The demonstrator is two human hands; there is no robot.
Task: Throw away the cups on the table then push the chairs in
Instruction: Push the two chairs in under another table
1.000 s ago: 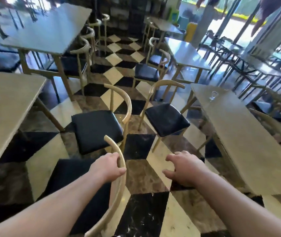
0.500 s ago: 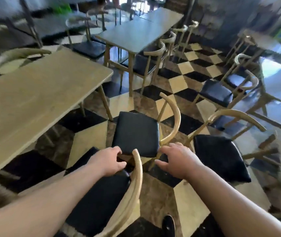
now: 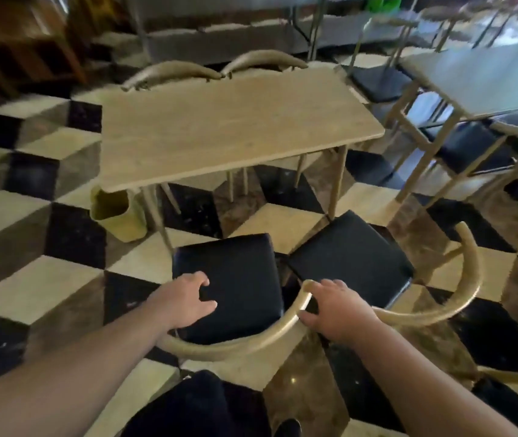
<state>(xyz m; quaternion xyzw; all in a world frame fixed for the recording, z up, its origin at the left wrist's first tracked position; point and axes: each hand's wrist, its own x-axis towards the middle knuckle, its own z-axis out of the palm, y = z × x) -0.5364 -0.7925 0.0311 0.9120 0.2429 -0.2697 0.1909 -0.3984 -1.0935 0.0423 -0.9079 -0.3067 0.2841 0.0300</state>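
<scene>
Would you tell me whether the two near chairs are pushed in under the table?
Out: both black seats sit clear of the table edge.

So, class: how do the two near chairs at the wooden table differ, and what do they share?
The left chair faces the wooden table squarely; the right chair sits angled. The right hand grips the left chair's backrest end; nothing holds the right chair's backrest. Both have black seats, curved wooden backs, and stand pulled out.
</scene>
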